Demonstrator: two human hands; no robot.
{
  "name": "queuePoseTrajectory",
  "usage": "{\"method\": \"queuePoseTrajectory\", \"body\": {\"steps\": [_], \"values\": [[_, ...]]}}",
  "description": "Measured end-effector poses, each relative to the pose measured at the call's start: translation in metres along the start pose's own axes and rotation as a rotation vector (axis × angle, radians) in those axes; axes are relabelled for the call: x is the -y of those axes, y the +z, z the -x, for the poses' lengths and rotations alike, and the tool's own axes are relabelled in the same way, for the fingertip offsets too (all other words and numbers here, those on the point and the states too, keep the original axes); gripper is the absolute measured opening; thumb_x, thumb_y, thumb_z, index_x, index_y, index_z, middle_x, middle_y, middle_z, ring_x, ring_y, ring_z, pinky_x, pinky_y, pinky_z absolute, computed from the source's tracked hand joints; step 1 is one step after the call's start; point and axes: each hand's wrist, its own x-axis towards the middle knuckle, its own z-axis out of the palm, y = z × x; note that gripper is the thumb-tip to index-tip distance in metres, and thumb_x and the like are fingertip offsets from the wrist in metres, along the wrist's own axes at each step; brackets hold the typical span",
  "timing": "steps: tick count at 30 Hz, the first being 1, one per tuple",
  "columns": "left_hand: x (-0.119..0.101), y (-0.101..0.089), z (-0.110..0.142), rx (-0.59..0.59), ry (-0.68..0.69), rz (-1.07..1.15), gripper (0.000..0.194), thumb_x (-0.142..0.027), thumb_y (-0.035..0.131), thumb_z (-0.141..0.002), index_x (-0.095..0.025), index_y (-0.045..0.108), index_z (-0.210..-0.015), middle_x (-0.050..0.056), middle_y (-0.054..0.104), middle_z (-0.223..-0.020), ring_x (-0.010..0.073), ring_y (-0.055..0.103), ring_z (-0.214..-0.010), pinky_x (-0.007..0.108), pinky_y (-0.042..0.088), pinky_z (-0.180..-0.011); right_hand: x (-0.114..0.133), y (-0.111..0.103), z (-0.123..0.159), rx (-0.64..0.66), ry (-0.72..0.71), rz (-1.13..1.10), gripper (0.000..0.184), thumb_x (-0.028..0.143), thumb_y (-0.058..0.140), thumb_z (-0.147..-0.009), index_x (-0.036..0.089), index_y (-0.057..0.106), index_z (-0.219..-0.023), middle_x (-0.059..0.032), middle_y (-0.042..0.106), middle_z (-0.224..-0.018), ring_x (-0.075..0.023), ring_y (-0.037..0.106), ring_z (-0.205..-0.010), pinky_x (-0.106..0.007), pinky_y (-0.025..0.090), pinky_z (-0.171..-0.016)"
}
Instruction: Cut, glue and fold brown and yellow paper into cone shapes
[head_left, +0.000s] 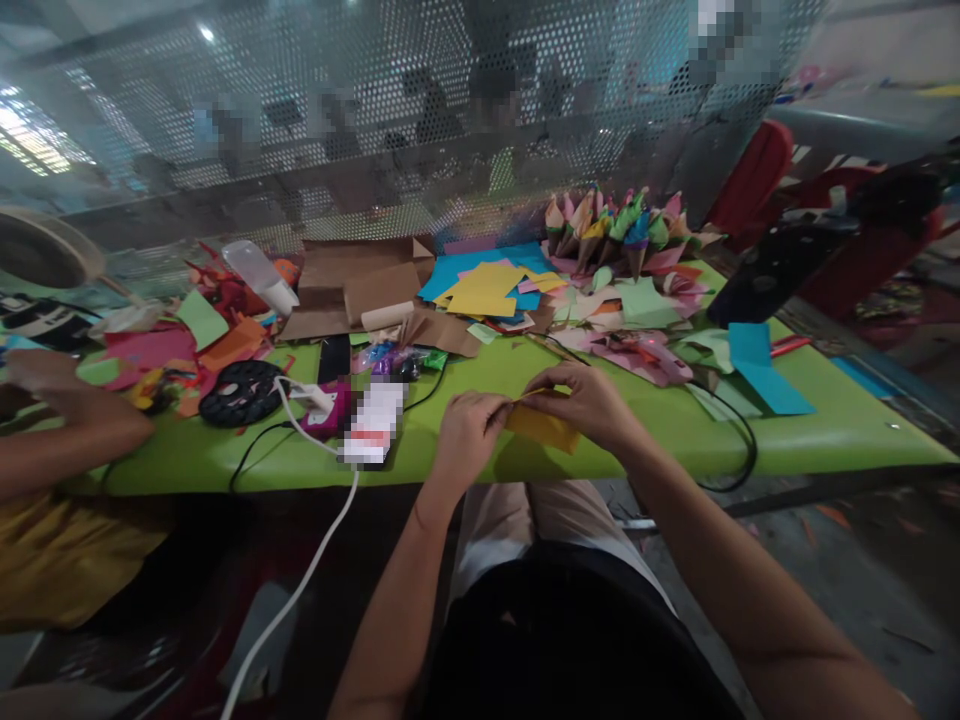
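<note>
A small piece of yellow paper [544, 428] is held between my two hands, just above the near edge of the green-covered table [457, 465]. My left hand [472, 432] pinches its left corner with thumb and fingers. On the upper edge, my right hand [581, 400] grips the same sheet with closed fingertips. Part of the paper is covered by the fingers, and it looks bent or folded at the top. To the left lies a phone [373, 425] with a lit screen. A glue gun [637, 355] with a cable rests beyond my right hand.
Yellow sheets [484, 288] lie on blue paper at the back, beside brown cardboard [322, 280]. Paper cones [600, 225] stand at the back right. A white cable [315, 560] hangs off the front edge. Another person's arm [67, 430] rests at the left. Blue paper [765, 370] lies right.
</note>
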Motion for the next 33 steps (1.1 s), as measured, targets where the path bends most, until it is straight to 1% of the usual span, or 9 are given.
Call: {"method": "queuePoseTrajectory", "body": {"steps": [6, 11, 15, 20, 22, 24, 28, 30, 33], "values": [[0.0, 0.002, 0.001, -0.008, -0.016, 0.021, 0.013, -0.015, 0.06, -0.094, -0.017, 0.072, -0.097, 0.007, 0.076, -0.09, 0.0222, 0.068, -0.087, 0.034, 0.048, -0.079, -0.001, -0.003, -0.003, 0.02, -0.003, -0.065, 0.016, 0.035, 0.072, -0.076, 0.021, 0.076, -0.071, -0.0027, 0.076, -0.073, -0.0202, 0.068, -0.073, -0.03, 0.047, -0.07], [0.002, 0.001, 0.001, 0.017, -0.061, 0.025, 0.014, -0.017, 0.06, -0.095, -0.02, 0.073, -0.095, 0.006, 0.075, -0.088, 0.0215, 0.067, -0.086, 0.033, 0.049, -0.079, -0.003, -0.002, -0.005, 0.054, 0.003, -0.101, 0.017, 0.036, 0.069, -0.078, 0.021, 0.076, -0.073, -0.0026, 0.077, -0.075, -0.0204, 0.069, -0.074, -0.03, 0.049, -0.071], [0.004, -0.006, 0.001, 0.073, -0.092, 0.042, 0.017, -0.019, 0.057, -0.097, -0.02, 0.073, -0.094, 0.005, 0.075, -0.087, 0.0203, 0.068, -0.083, 0.031, 0.048, -0.076, -0.006, -0.004, -0.005, 0.027, -0.017, -0.041, 0.016, 0.035, 0.07, -0.08, 0.022, 0.077, -0.075, -0.0033, 0.078, -0.078, -0.0215, 0.07, -0.077, -0.031, 0.05, -0.074], [0.002, -0.009, 0.002, 0.069, -0.091, -0.028, 0.017, -0.019, 0.057, -0.097, -0.02, 0.073, -0.095, 0.005, 0.074, -0.086, 0.0206, 0.067, -0.083, 0.032, 0.049, -0.078, -0.003, -0.003, -0.004, 0.043, -0.064, 0.128, 0.012, 0.032, 0.072, -0.081, 0.023, 0.08, -0.084, -0.005, 0.08, -0.087, -0.0228, 0.071, -0.083, -0.032, 0.049, -0.076], [0.002, -0.007, 0.002, 0.076, -0.084, -0.034, 0.017, -0.019, 0.057, -0.097, -0.02, 0.074, -0.095, 0.005, 0.074, -0.085, 0.0209, 0.068, -0.083, 0.033, 0.05, -0.079, -0.001, -0.002, -0.004, 0.065, -0.095, 0.168, 0.01, 0.029, 0.073, -0.081, 0.023, 0.08, -0.084, -0.0049, 0.079, -0.085, -0.0222, 0.07, -0.081, -0.031, 0.048, -0.075], [0.002, -0.007, 0.002, 0.081, -0.081, 0.0, 0.017, -0.02, 0.057, -0.097, -0.02, 0.073, -0.095, 0.005, 0.075, -0.085, 0.0206, 0.068, -0.082, 0.032, 0.05, -0.078, 0.0, -0.001, -0.004, 0.078, -0.108, 0.155, 0.009, 0.027, 0.072, -0.081, 0.023, 0.079, -0.078, -0.0042, 0.078, -0.078, -0.021, 0.068, -0.076, -0.03, 0.047, -0.071], [0.006, -0.013, 0.005, 0.047, -0.131, 0.109, 0.016, -0.023, 0.055, -0.098, -0.021, 0.07, -0.097, 0.002, 0.075, -0.084, 0.0174, 0.068, -0.077, 0.027, 0.049, -0.072, -0.004, -0.003, -0.006, 0.045, -0.056, 0.064, 0.013, 0.031, 0.071, -0.08, 0.022, 0.077, -0.073, -0.0032, 0.076, -0.073, -0.0202, 0.067, -0.072, -0.029, 0.046, -0.066], [0.009, -0.018, 0.008, 0.038, -0.163, 0.136, 0.016, -0.024, 0.054, -0.099, -0.021, 0.069, -0.094, 0.001, 0.075, -0.083, 0.0162, 0.067, -0.073, 0.026, 0.048, -0.069, -0.007, -0.006, -0.007, 0.049, -0.029, 0.02, 0.016, 0.034, 0.071, -0.079, 0.021, 0.077, -0.072, -0.003, 0.076, -0.073, -0.02, 0.066, -0.071, -0.029, 0.046, -0.066], [0.012, -0.021, 0.011, 0.036, -0.191, 0.164, 0.018, -0.025, 0.053, -0.1, -0.021, 0.068, -0.09, 0.002, 0.076, -0.087, 0.0162, 0.067, -0.072, 0.026, 0.048, -0.068, -0.008, -0.011, -0.007, 0.048, 0.006, 0.005, 0.017, 0.035, 0.071, -0.077, 0.021, 0.077, -0.071, -0.0033, 0.075, -0.073, -0.02, 0.066, -0.07, -0.029, 0.045, -0.065]]}}
